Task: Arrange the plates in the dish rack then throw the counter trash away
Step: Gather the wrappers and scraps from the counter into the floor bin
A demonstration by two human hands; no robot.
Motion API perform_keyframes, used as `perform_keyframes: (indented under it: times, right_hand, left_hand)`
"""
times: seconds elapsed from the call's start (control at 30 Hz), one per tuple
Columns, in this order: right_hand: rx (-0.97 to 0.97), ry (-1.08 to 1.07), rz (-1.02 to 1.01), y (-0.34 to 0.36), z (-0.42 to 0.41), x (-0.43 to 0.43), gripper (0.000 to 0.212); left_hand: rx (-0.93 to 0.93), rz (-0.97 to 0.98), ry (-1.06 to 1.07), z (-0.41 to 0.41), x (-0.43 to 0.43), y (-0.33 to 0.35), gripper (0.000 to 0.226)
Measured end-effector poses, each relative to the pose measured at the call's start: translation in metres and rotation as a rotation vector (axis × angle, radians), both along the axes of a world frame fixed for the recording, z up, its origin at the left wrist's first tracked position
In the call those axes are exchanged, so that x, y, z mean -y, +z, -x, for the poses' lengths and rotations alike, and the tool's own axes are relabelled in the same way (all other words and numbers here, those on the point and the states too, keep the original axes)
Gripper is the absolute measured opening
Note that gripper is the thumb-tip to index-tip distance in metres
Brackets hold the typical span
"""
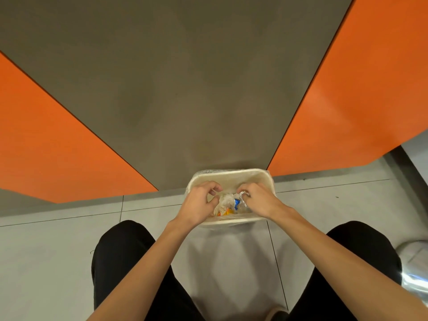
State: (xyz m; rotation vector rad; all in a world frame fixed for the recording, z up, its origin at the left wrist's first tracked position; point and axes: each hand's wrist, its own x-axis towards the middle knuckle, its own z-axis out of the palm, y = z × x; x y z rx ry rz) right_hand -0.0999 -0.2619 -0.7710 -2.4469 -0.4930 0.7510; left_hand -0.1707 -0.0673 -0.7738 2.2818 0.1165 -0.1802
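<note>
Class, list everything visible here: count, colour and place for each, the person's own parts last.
grey panel: one, grey, centre back
cabinet panels: two, orange, either side of the grey panel
floor tiles: several, light grey, underfoot
waste bin: one, cream, on the floor tiles against the grey panel
trash: several pieces, clear, blue and orange, inside the waste bin
foil piece: one, silvery, above the trash
metal object: one, shiny, right edge
legs: two, black trousers, bottom
left hand: one, fingers curled, over the waste bin
right hand: one, gripping the foil piece
</note>
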Motion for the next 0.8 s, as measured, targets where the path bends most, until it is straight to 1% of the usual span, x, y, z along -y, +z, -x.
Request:
perform_keyframes:
  times: [0.1,0.2,0.27,0.3,0.37,0.4,0.43,0.5,0.57,0.67,0.8]
  right_hand:
    - [0.058,-0.083,-0.043,-0.003,0.000,0.000,0.028]
    - [0.020,-0.143,0.042,-0.009,-0.004,0.000,0.035]
    - [-0.109,-0.196,0.076,-0.011,-0.006,-0.004,0.038]
    - [-0.236,-0.256,0.030,-0.010,-0.006,-0.007,0.036]
    - [-0.487,-0.358,-0.136,-0.006,-0.004,-0.014,0.028]
    - [-0.527,-0.388,-0.221,-0.005,-0.004,-0.016,0.024]
    - [-0.509,-0.402,-0.274,-0.003,-0.003,-0.017,0.021]
    - [-0.367,-0.408,-0.319,0.010,-0.001,-0.018,0.015]
    - [-0.281,-0.401,-0.348,0.040,0.006,-0.017,0.013]
    - [-0.241,-0.350,-0.376,0.111,0.022,-0.017,0.014]
    - [-0.237,-0.278,-0.368,0.219,0.041,-0.013,0.014]
  left_hand:
    - [-0.017,0.066,0.090,-0.001,0.001,0.003,0.020]
    - [-0.026,0.107,0.138,-0.003,-0.001,0.005,0.022]
    - [-0.043,0.130,0.136,-0.004,0.000,0.007,0.023]
    - [-0.055,0.147,0.141,-0.004,0.000,0.006,0.023]
    - [-0.075,0.183,0.163,-0.005,0.000,0.007,0.025]
    - [-0.084,0.196,0.173,-0.007,0.000,0.007,0.025]
    - [-0.094,0.203,0.185,-0.008,-0.001,0.008,0.025]
    - [-0.111,0.218,0.220,-0.007,0.000,0.020,0.025]
    - [-0.139,0.253,0.246,0.001,0.005,0.048,0.026]
    - [-0.171,0.290,0.243,0.018,0.012,0.114,0.028]
    - [-0.210,0.287,0.239,0.035,0.016,0.220,0.028]
